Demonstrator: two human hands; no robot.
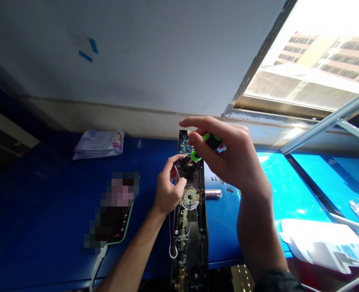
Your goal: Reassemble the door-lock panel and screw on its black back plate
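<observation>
A long black housing [197, 227] lies lengthwise in front of me, its inside facing up. At its far end sits a blue circuit board [183, 147]; nearer are a round metal part [190, 197] and brass-coloured fittings. My left hand [170, 188] grips the housing's left edge, the index fingertip by the board and the thumb over the middle. A thin white cable [173, 254] runs past these fingers and loops down the side. Over the board, my right hand [228, 150] is closed around a green-and-black screwdriver [209, 142]. Its tip is hidden from me.
Small screws [230, 189] and a pinkish wrapped cylinder [213, 194] lie right of the housing. A phone [118, 215] with a cable and a folded packet [99, 142] are on the left. A white device [325, 243] and a metal frame [328, 119] stand at right.
</observation>
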